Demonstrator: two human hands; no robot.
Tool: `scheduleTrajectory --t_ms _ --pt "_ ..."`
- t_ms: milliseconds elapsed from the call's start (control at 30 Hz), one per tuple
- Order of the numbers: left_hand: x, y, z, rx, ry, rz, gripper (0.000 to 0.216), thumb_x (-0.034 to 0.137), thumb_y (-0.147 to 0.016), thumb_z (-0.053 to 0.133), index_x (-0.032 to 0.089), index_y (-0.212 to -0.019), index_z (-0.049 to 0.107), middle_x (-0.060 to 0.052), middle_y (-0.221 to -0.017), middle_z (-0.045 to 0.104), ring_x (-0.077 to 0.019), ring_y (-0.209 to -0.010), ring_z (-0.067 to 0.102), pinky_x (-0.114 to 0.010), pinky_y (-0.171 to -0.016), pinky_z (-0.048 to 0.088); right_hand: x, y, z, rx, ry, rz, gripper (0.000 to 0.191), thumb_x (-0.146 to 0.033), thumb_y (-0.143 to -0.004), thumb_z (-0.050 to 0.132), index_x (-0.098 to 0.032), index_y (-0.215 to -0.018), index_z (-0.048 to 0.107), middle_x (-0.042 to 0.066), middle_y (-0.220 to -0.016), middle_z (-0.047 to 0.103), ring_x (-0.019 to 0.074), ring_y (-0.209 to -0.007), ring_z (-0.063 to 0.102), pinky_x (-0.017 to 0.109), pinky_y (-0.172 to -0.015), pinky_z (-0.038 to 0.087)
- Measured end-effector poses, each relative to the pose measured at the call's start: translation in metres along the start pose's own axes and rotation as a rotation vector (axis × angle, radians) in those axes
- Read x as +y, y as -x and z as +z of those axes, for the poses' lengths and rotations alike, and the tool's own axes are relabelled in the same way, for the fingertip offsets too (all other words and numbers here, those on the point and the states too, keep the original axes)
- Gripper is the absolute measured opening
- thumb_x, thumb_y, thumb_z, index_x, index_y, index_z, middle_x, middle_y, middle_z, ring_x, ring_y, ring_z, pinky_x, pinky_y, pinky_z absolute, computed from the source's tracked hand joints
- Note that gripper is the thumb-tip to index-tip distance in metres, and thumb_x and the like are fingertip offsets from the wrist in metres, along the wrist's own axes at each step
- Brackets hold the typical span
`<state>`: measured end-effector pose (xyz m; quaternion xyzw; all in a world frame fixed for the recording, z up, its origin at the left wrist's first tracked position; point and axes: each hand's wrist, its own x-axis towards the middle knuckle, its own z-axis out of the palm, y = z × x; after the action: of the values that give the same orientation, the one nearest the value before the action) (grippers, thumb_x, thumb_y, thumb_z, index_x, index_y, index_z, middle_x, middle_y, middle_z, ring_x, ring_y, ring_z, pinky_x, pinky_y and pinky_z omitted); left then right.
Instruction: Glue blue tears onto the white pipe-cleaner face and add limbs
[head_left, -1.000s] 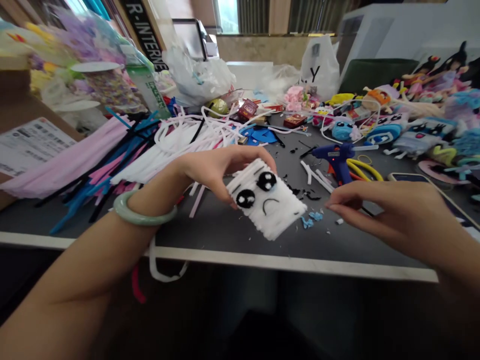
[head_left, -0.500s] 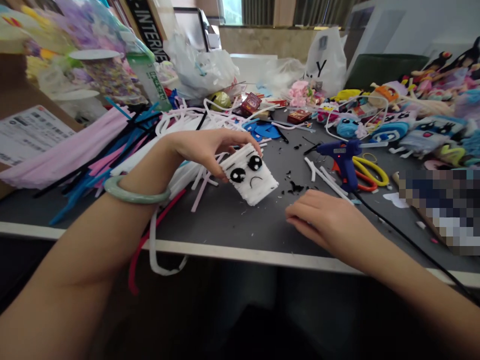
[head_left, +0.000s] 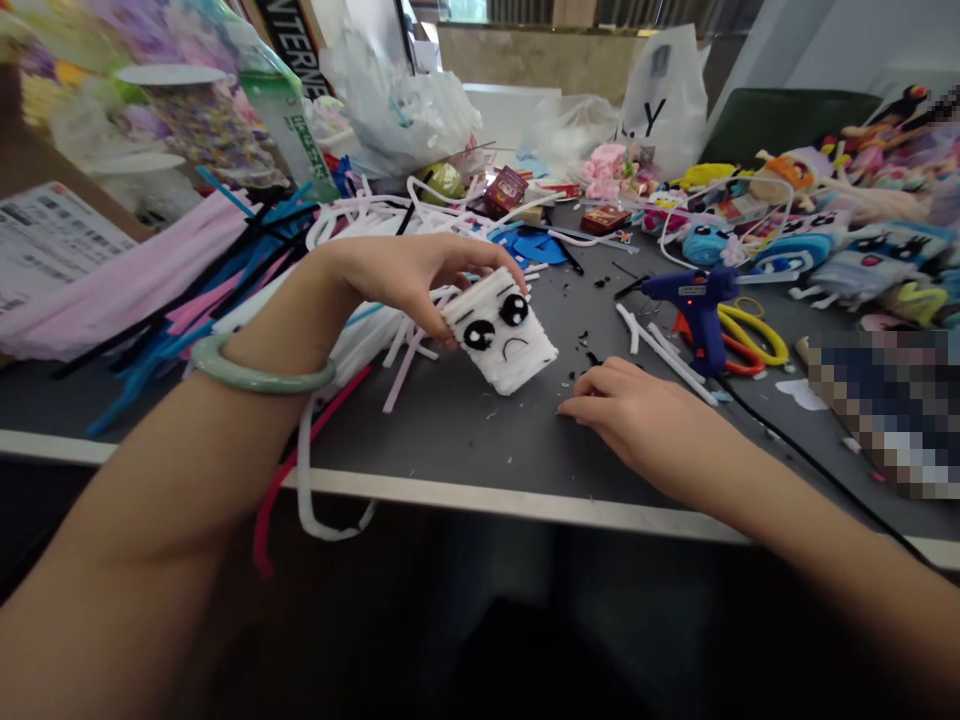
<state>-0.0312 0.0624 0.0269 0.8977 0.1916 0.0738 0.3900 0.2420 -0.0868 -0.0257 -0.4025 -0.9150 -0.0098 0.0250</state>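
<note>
My left hand (head_left: 409,280) grips a white fuzzy block (head_left: 501,330) made of pipe cleaners, with two black eyes and a frowning mouth on its face. It is held tilted just above the dark table (head_left: 465,440). My right hand (head_left: 630,415) rests low on the table to the right of the block, fingers curled together and fingertips down by small black scraps (head_left: 585,362). Whether anything sits between those fingertips is too small to tell. A green bangle (head_left: 255,368) circles my left wrist.
A pile of white, pink, blue and black pipe cleaners (head_left: 285,270) covers the left. A blue glue gun (head_left: 694,300) with its black cord, yellow-handled scissors (head_left: 750,335) and white stick pieces (head_left: 664,350) lie right. Plush figures (head_left: 825,250) and plastic bags (head_left: 405,120) crowd the back.
My right hand has come down from mid-air onto the table and slid toward the black scraps. My left hand has carried the white block a little up and away.
</note>
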Motion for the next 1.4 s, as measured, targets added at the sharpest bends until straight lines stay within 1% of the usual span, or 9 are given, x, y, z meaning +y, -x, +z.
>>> scheduleTrajectory --t_ms 133,233,367,467,700,833,1067,1267,1400 --pt "0.000 0.001 0.000 0.017 0.000 -0.005 0.072 0.023 -0.058 0.091 0.025 -0.124 0.062 -0.008 -0.120 0.069 -0.0281 -0.106 0.067 -0.035 -0.085 0.059 -0.001 0.008 0.005 0.063 0.125 -0.073 0.032 -0.005 -0.092 0.057 -0.018 -0.115 0.075 0.010 -0.096 0.063 0.0244 -0.091 0.056 0.032 -0.069 0.045" --pt "-0.001 0.001 0.000 0.017 0.017 -0.012 0.074 0.024 -0.057 0.091 0.026 -0.125 0.062 -0.008 -0.117 0.070 -0.0289 -0.105 0.067 -0.036 -0.085 0.058 -0.004 0.013 0.005 0.083 0.222 -0.133 0.030 -0.007 -0.092 0.058 -0.013 -0.116 0.074 0.011 -0.089 0.060 0.0256 -0.087 0.055 0.034 -0.070 0.046" --pt "-0.004 0.001 -0.001 0.033 0.028 -0.007 0.073 0.023 -0.056 0.091 0.026 -0.123 0.063 -0.008 -0.119 0.069 -0.0288 -0.107 0.066 -0.035 -0.086 0.058 -0.008 0.016 -0.003 0.042 0.232 -0.190 0.015 -0.008 -0.090 0.061 -0.012 -0.096 0.075 0.010 -0.085 0.059 0.0260 -0.084 0.056 0.037 -0.071 0.047" --pt "-0.006 0.001 -0.001 0.033 0.053 0.000 0.073 0.022 -0.056 0.091 0.027 -0.123 0.063 -0.008 -0.120 0.069 -0.0274 -0.105 0.067 -0.033 -0.084 0.059 -0.007 0.017 -0.009 0.020 0.161 -0.209 0.016 -0.005 -0.087 0.065 -0.016 -0.079 0.072 0.008 -0.085 0.061 0.0244 -0.081 0.057 0.036 -0.070 0.046" --pt "-0.006 -0.001 0.002 0.047 0.105 0.015 0.071 0.019 -0.056 0.091 0.023 -0.123 0.064 -0.010 -0.126 0.067 -0.0288 -0.115 0.066 -0.033 -0.093 0.057 0.009 0.023 -0.007 0.270 -0.024 0.014 0.007 -0.016 -0.088 0.070 -0.016 -0.083 0.065 0.005 -0.082 0.065 0.0217 -0.081 0.061 0.032 -0.066 0.046" --pt "-0.009 -0.004 0.005 0.076 0.181 0.057 0.072 0.015 -0.055 0.093 0.022 -0.120 0.065 -0.010 -0.124 0.068 -0.0289 -0.115 0.066 -0.033 -0.091 0.058 0.017 0.026 -0.006 0.389 -0.088 0.029 0.009 -0.015 -0.091 0.067 -0.017 -0.083 0.067 0.003 -0.077 0.068 0.0181 -0.073 0.064 0.029 -0.064 0.047" --pt "-0.016 -0.008 0.010 0.144 0.330 0.100 0.071 0.005 -0.050 0.090 0.023 -0.115 0.069 -0.006 -0.114 0.068 -0.0283 -0.115 0.065 -0.028 -0.089 0.058 0.032 0.036 -0.014 0.533 0.027 0.104 0.019 -0.019 -0.097 0.060 -0.018 -0.084 0.074 0.005 -0.077 0.077 0.0197 -0.068 0.072 0.029 -0.058 0.049" --pt "-0.016 -0.011 0.013 0.198 0.387 0.066 0.072 0.005 -0.045 0.090 0.021 -0.112 0.068 -0.005 -0.110 0.068 -0.0286 -0.110 0.066 -0.031 -0.087 0.058 0.038 0.040 -0.015 0.537 0.069 0.205 0.022 -0.018 -0.097 0.056 -0.020 -0.091 0.077 0.006 -0.083 0.079 0.0232 -0.073 0.075 0.032 -0.059 0.051" --pt "-0.014 -0.012 0.015 0.228 0.413 0.037 0.072 0.005 -0.042 0.090 0.019 -0.110 0.067 -0.007 -0.109 0.068 -0.0299 -0.107 0.066 -0.033 -0.084 0.057 0.028 0.037 -0.012 0.524 0.006 0.205 0.021 -0.018 -0.094 0.061 -0.022 -0.081 0.076 0.002 -0.076 0.078 0.0199 -0.067 0.074 0.030 -0.060 0.051"
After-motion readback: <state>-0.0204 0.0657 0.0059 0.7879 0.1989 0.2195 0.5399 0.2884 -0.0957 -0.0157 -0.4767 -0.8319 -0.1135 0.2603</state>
